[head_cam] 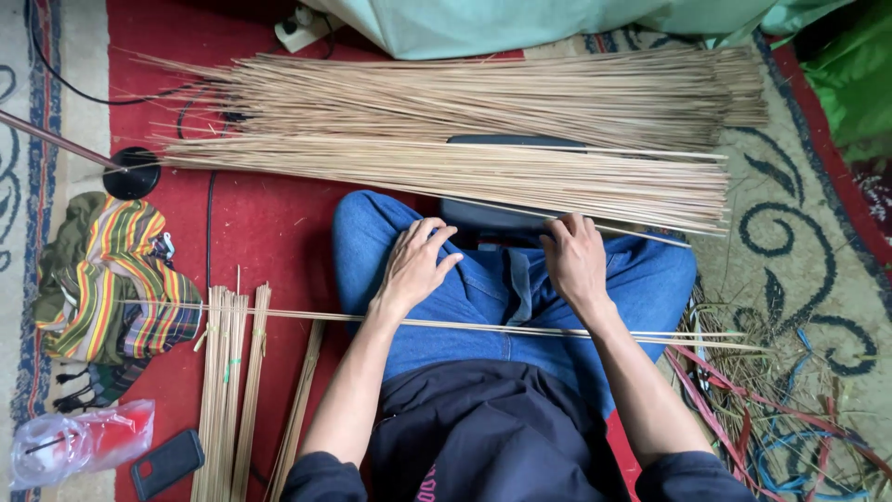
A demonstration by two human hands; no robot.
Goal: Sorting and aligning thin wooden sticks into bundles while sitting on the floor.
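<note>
I sit cross-legged in blue jeans on a red carpet. My left hand (415, 262) rests flat on my left knee, fingers spread, holding nothing. My right hand (574, 256) rests on my right knee, its fingertips touching a thin stick that juts from the big pile of long tan sticks (465, 172) lying crosswise just beyond my knees. A second, larger heap of sticks (483, 93) lies behind it. Two or three loose thin sticks (520, 329) lie across my lap under my forearms.
Tied bundles of sticks (228, 390) lie on the carpet at my left, beside a striped cloth (111, 288), a plastic bag (79, 442) and a dark phone (167, 462). Scraps and coloured strips (790, 418) litter the patterned rug at right. A dark board (492, 218) lies under the pile.
</note>
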